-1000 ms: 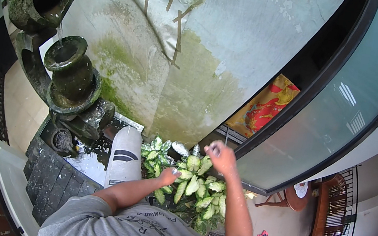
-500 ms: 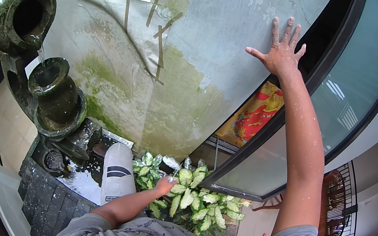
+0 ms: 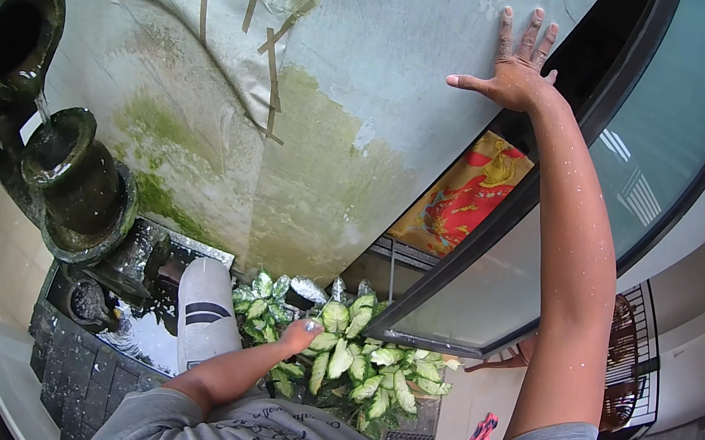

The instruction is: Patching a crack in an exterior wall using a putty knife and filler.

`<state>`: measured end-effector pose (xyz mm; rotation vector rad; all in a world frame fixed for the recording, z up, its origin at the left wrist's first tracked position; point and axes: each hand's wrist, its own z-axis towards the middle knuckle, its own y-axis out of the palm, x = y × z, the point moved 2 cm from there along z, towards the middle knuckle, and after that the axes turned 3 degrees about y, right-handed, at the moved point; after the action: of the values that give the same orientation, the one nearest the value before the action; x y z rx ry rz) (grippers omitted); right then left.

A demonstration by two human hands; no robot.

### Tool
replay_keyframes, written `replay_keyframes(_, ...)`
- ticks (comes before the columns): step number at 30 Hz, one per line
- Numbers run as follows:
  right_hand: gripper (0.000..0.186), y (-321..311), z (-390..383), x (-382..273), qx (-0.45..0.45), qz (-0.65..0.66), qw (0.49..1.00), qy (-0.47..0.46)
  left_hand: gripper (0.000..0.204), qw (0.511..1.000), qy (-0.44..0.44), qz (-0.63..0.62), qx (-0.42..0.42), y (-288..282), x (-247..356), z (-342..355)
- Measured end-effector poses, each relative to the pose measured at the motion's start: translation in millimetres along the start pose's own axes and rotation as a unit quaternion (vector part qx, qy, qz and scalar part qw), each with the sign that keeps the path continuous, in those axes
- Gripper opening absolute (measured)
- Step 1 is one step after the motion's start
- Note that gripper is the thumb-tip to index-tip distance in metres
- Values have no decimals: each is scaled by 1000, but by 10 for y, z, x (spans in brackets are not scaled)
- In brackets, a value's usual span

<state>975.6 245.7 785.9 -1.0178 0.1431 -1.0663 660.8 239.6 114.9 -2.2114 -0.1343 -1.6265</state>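
Observation:
My right hand [image 3: 521,78] is spread against the pale blue, weathered wall [image 3: 401,50], beside the dark frame of an open window [image 3: 546,193]. White specks dot its arm and fingers. Low down, my left hand [image 3: 300,336] is closed, with a small shiny bit showing at its top; what it holds I cannot make out. Just beyond and beside that hand grow green-and-cream leafy plants [image 3: 386,377] at the wall's foot. My bent knee in grey trousers [image 3: 209,313] is left of that hand.
A mossy tiered pot fountain [image 3: 81,182] pours water at the left, above a small pool [image 3: 139,335] edged with dark tiles [image 3: 90,395]. A loose sheet [image 3: 161,73] is taped to the wall. Red-gold patterned fabric [image 3: 469,198] shows in the window gap. A wooden chair [image 3: 624,362] stands at the right.
The wall and fountain have shifted left and slightly up in view. My right hand appears a little higher and still spread on the wall; the left has shifted slightly left, still closed.

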Motion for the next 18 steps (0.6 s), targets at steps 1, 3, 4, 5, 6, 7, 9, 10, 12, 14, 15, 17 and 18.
replay_keyframes(1, 160, -24, -2, -29, -4, -4, 1000, -12, 43, 1000, -3, 4, 9, -12, -21, -21)
replay_keyframes(3, 159, -95, -18, -58, -4, -8, 1000, -25, 43, 1000, -3, 7, 20, -20, -43, -49)
replay_keyframes(4, 156, -164, -34, -95, -7, -26, 999, -19, 43, 1000, -3, 5, 26, -51, -50, -29)
replay_keyframes(5, 154, -232, -50, -133, -9, -44, 999, -12, 44, 999, -4, 4, 33, -85, -64, -23)
replay_keyframes(6, 154, -287, -83, -183, -1, -40, 999, -14, 45, 999, -5, 10, 31, -116, -92, -50)
replay_keyframes(7, 151, -308, -145, -171, 9, -45, 999, -17, 46, 999, 16, 16, 49, -102, -91, -105)
replay_keyframes(9, 148, -380, -129, -151, 23, -50, 998, -18, 46, 998, 3, -38, 47, -99, -69, -89)
replay_keyframes(10, 147, -400, -130, -175, 36, -49, 997, -43, 46, 998, 4, -37, 42, -86, -35, -123)
replay_keyframes(12, 147, -384, -150, -197, 25, -33, 998, -55, 45, 999, 5, 12, 31, -61, 45, -150)
replay_keyframes(14, 149, -369, -84, -269, 33, 0, 998, -59, 45, 999, 4, 14, 31, -66, -50, -148)
replay_keyframes(15, 150, -360, -46, -296, 38, 30, 997, -61, 46, 1000, 4, 15, 27, -66, -100, -144)
replay_keyframes(17, 151, -318, -4, -251, 25, 42, 997, -65, 45, 999, 6, 13, 33, -36, -102, -160)
replay_keyframes(18, 152, -296, 18, -226, 13, 54, 996, -69, 47, 1000, 5, 9, 27, -37, -107, -151)
